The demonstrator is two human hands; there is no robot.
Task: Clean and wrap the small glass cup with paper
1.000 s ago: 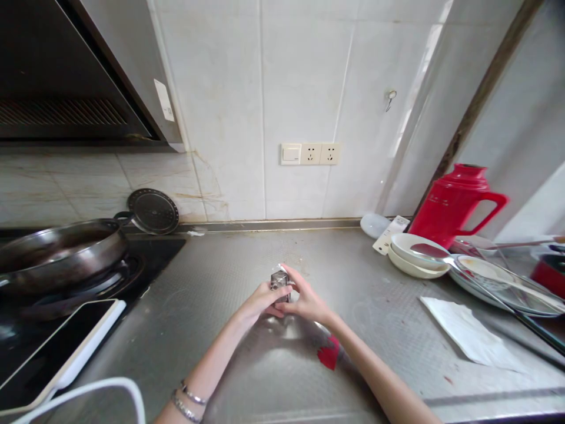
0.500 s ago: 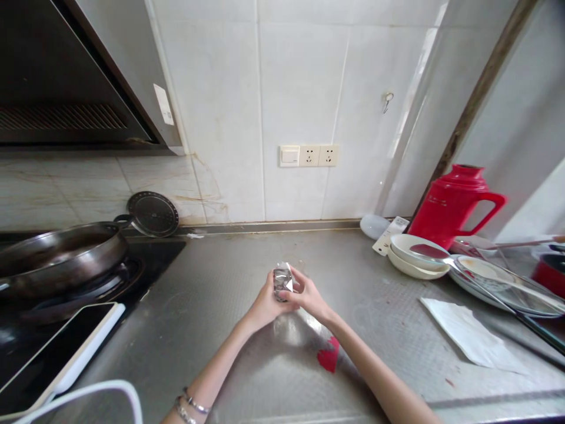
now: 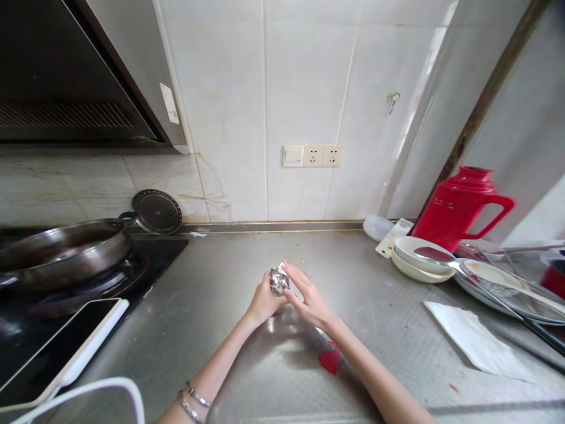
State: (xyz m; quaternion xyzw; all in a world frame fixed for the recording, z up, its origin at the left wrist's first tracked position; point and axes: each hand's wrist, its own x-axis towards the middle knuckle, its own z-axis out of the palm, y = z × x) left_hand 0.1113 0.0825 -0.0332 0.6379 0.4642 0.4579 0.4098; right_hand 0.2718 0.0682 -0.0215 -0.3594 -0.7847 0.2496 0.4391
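Note:
A small silver foil-wrapped bundle (image 3: 279, 281) is held over the middle of the steel counter, its surface shiny and crumpled. My left hand (image 3: 263, 303) wraps around it from the left and below. On the other side is my right hand (image 3: 311, 300), its fingers stretched out and parted, with the thumb and fingertips at the bundle's right edge. What the foil covers is hidden. Below my right hand a torn red scrap (image 3: 329, 358) lies on the counter, partly behind the forearm.
A pan (image 3: 66, 250) stands on the stove at left, near a phone (image 3: 57, 347) and white cable (image 3: 106, 384). Stacked bowls (image 3: 417, 268), plates with utensils, a red thermos (image 3: 457, 209) and a white paper napkin (image 3: 474, 341) occupy the right. Sockets (image 3: 322, 156) are on the wall.
The foil has been pressed down and looks more compact. My right hand's fingers have loosened from around the bundle and straightened. The camera view has shifted slightly.

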